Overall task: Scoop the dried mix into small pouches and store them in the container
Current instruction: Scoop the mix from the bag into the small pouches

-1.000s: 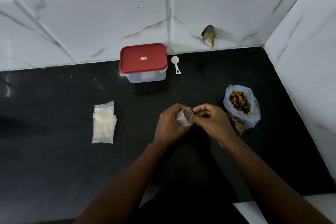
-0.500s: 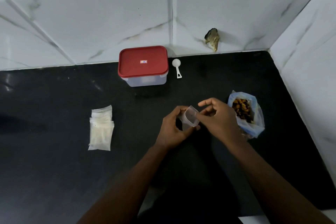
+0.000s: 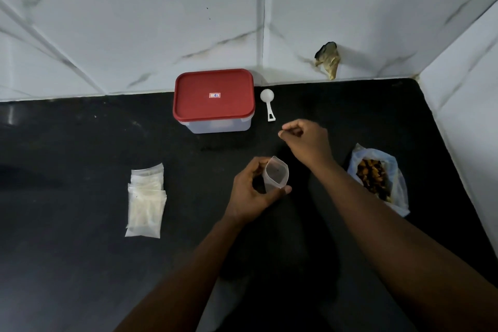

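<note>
Left grip [image 3: 253, 191] is wrapped round the small clear pouch [image 3: 276, 174], fingers at its far side, thumb along the lower edge; the pouch stands mouth open and upward, near the middle of the black worktop [image 3: 80, 143], though whether its base touches the surface I cannot tell. Right grip [image 3: 305, 140] hangs at one o'clock of the pouch, apart from it; fingers curled in, thumb tip against forefinger, nothing visible between them. White scoop [image 3: 268, 105] lies just beyond at eleven o'clock of that grip, bowl toward the wall, handle toward the knuckles, not touching. Container [image 3: 214, 100] sits at nine o'clock of the scoop, red lid on, just beside it. Bag of dried mix [image 3: 377, 179], mouth open, sits at three o'clock of the pouch; the right forearm crosses between them. Stack of empty pouches [image 3: 145, 202] lies flat at nine o'clock, well apart.
</note>
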Motion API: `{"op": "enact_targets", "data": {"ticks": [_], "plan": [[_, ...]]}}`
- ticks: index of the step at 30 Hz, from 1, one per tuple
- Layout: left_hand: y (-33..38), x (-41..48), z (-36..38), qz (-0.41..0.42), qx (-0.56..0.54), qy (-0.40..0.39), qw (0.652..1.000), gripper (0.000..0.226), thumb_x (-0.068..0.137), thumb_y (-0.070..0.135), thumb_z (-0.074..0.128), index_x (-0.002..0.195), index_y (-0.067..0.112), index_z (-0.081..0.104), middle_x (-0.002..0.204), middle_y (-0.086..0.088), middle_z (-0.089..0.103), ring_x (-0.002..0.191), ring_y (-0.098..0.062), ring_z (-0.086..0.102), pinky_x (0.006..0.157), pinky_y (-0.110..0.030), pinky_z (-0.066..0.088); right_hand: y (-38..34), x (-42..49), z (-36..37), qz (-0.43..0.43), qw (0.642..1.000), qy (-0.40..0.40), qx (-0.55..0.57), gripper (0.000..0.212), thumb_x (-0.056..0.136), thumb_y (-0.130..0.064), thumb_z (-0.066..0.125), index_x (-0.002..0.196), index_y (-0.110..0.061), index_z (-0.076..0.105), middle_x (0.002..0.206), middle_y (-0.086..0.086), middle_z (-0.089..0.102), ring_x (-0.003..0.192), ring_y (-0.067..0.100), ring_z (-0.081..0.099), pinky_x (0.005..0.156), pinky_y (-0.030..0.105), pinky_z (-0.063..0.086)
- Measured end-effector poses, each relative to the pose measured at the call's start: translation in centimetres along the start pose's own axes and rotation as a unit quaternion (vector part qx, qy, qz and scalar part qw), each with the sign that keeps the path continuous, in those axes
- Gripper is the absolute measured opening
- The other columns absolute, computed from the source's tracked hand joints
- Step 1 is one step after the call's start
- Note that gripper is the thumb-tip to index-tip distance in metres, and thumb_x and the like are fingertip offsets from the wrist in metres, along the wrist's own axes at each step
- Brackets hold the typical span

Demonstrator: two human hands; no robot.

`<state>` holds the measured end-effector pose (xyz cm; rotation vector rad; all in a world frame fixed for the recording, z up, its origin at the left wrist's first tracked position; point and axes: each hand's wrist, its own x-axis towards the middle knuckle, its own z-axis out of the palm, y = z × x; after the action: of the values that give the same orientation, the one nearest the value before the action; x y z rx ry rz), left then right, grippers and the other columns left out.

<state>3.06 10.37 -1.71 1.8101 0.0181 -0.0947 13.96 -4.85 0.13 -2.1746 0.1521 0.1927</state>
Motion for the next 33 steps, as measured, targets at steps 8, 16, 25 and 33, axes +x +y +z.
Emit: {"op": "enact_targets", "data": {"ticks": [8, 16, 25, 33], "plan": [[-0.5, 1.9, -0.6, 0.012, -0.005, 0.014, 1.0, 0.053, 0.076, 0.019, 0.091, 0.121, 0.015, 0.063, 0.116, 0.009, 0.069, 0.112, -0.015, 0.068, 0.096, -0.032, 0.056, -0.7, 6.4, 4.0, 0.001, 0.997, 0.029, -0.073, 0.028, 0.08, -0.027, 0.086, 0.099, -0.017, 0.068, 0.083, -0.006, 0.067, 0.078, 0.01, 0.067, 0.076, 0.035, 0.06], [-0.9, 3.4, -0.8, 0.01, 0.0, 0.012, 1.0, 0.055, 0.076, 0.02, 0.091, 0.123, 0.015, 0.063, 0.118, 0.008, 0.069, 0.113, -0.015, 0.068, 0.097, -0.034, 0.056, -0.3, 7.7, 4.9, 0.027, 0.993, 0.042, -0.108, 0.027, 0.079, -0.03, 0.086, 0.099, -0.019, 0.071, 0.09, -0.002, 0.072, 0.083, 0.014, 0.069, 0.074, 0.037, 0.059], [-0.3, 3.7, -0.7, 0.015, 0.011, 0.002, 1.0, 0.057, 0.076, 0.022, 0.09, 0.125, 0.018, 0.062, 0.121, 0.014, 0.067, 0.116, -0.009, 0.065, 0.098, -0.031, 0.056, -1.2, 4.9, 2.5, 0.094, 0.994, 0.035, 0.03, 0.017, 0.083, -0.026, 0.081, 0.096, -0.016, 0.078, 0.082, -0.005, 0.074, 0.071, 0.008, 0.071, 0.069, 0.029, 0.062], [1.8, 1.8, 0.4, 0.041, -0.001, 0.0, 0.999, 0.057, 0.076, 0.022, 0.091, 0.125, 0.018, 0.062, 0.12, 0.011, 0.067, 0.114, -0.013, 0.066, 0.093, -0.034, 0.058, -1.2, -2.6, -4.1, 0.146, 0.967, 0.036, 0.206, 0.012, 0.091, -0.022, 0.071, 0.086, -0.013, 0.077, 0.072, 0.002, 0.074, 0.065, 0.011, 0.072, 0.062, 0.03, 0.063]]}}
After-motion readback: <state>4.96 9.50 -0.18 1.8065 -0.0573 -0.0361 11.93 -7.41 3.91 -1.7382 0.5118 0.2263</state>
